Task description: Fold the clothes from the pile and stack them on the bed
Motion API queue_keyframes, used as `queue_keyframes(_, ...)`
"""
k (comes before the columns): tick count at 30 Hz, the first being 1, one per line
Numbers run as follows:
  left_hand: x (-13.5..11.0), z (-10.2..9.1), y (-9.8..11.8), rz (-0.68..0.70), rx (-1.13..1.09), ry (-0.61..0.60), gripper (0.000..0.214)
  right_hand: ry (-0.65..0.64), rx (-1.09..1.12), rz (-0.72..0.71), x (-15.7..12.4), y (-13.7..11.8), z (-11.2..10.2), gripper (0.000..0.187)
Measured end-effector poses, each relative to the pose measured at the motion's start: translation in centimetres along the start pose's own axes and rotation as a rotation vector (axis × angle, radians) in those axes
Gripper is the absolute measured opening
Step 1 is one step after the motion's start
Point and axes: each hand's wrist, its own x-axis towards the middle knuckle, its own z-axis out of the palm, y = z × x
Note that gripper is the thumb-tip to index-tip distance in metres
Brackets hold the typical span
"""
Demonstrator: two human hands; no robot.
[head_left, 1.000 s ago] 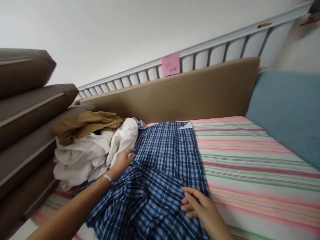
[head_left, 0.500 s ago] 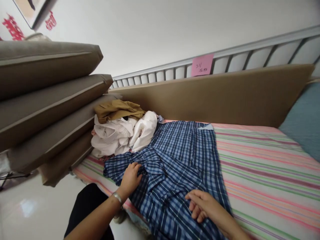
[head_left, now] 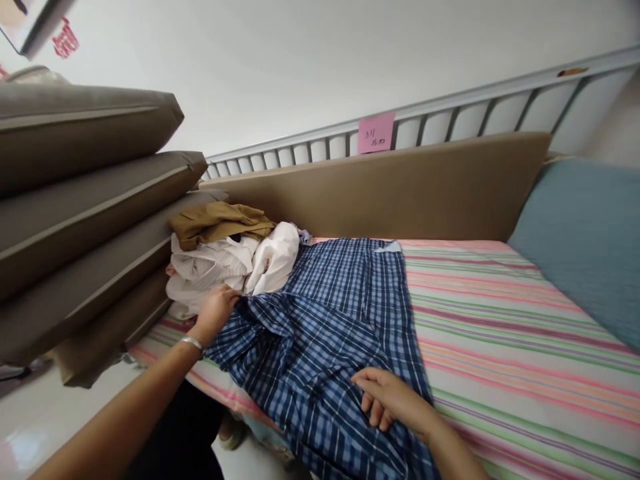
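A blue plaid shirt [head_left: 330,313] lies spread on a bed with a striped sheet [head_left: 510,333]. My left hand [head_left: 216,312] is closed on the shirt's left edge, a sleeve or corner, right beside a heap of white clothes [head_left: 225,267]. A bracelet circles that wrist. My right hand [head_left: 387,399] rests on the shirt near its right edge, with the fingers curled down against the cloth. A tan garment [head_left: 215,223] tops the white heap.
Brown cushions [head_left: 75,220] are stacked at the left, against the clothes heap. A tan padded board [head_left: 400,190] runs along the bed's far side below a white rail with a pink note [head_left: 376,133]. A blue pillow [head_left: 585,233] lies at the right.
My left hand has moved up and left along the shirt's edge toward the white heap, pulling the cloth outward. My right hand has stayed pressed on the shirt. The camera has swung slightly right.
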Motion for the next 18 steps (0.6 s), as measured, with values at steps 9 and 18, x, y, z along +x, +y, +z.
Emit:
queue_keyframes(9, 1.5, -0.4, -4.1, -0.221, -0.12, 0.047, 0.035, 0.015, -0.031, -0.005, 0.6, 0.7, -0.1, 0.028)
queue_keyframes(18, 9.6, -4.4, 3.6, 0.065, -0.034, 0.076, 0.028, 0.231, -0.085, -0.317, 0.3, -0.2, 1.0, 0.03)
